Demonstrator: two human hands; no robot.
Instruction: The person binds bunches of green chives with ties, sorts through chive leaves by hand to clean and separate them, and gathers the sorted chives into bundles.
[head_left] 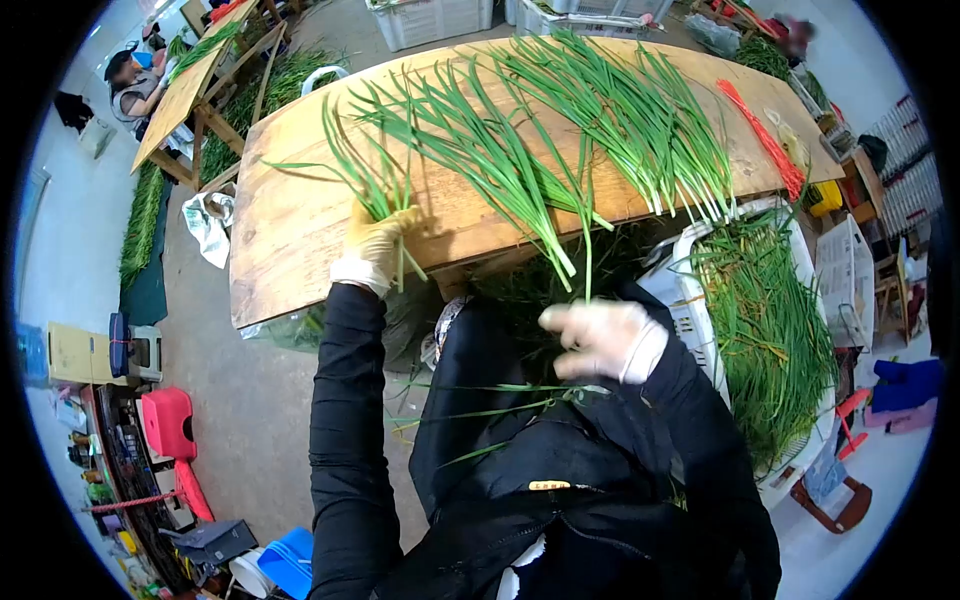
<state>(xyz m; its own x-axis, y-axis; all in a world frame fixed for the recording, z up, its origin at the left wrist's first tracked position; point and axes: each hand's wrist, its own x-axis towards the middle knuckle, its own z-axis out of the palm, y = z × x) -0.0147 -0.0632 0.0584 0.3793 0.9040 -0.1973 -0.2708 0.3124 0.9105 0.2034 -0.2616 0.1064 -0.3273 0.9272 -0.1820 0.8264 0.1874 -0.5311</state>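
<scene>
Clock positions are taken from the centre of the view. A small bunch of green stalks (374, 190) is at 11 o'clock, above the left end of a wooden table (290, 220), leaves pointing outward. The left hand (376, 236), in a yellowish glove, is at 10 o'clock with its fingers closed around the lower stems; a few pale stem ends stick out below the grip, toward 6.

The right hand (603, 335), in a pale glove, is between 3 and 4 o'clock, over the lap, fingers spread, blurred. A single stalk (588, 262) overhangs the table edge just beside its fingertips; contact cannot be determined.

On the table: a loose bunch (490, 165) at 12, and a thicker bunch (640, 130) between 1 and 2, white ends toward the person. Red ties (765, 140) lie at 2. A few loose blades (490, 413) lie across the lap at 6.

At 3, a white basket (690, 300) holds a heap of greens (765, 340). Farther out, at 10, a co-worker (135, 95) is at a second table (180, 95). A red stool (167, 420) is at 8.
</scene>
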